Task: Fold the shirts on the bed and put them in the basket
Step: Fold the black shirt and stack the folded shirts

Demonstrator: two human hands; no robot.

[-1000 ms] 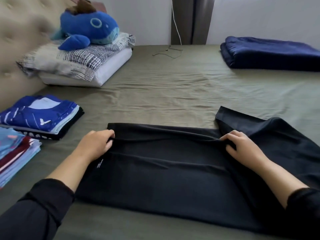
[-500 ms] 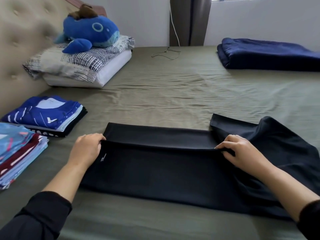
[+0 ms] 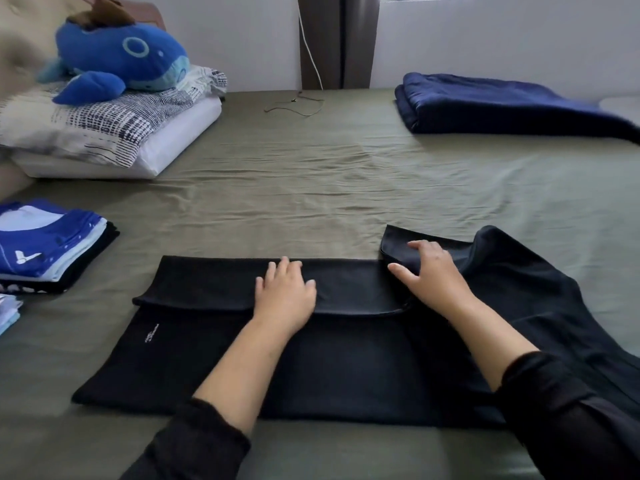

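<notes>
Black shirt lies flat on the bed, lower centre of frame, with its far long edge now turned over toward the person as a flap across the top.

Change from half a second ago: both hands have let go of the corners they were pinching. Left hand has slid from the flap's left end to its middle and now lies flat on it, fingers straight and slightly spread, pressing the fold down. Right hand has moved up onto the sleeve at centre right; fingers apart and loosely bent over the cloth, thumb out to the left. No clear pinch visible.

Read: first lengthwise fold is set and being smoothed; sleeve tuck looks like the next step. Right part of the shirt is still loose and bunched.

Folded shirts sit stacked at the left edge. No basket in view, so the putting-away stage hasn't started for this one.
</notes>
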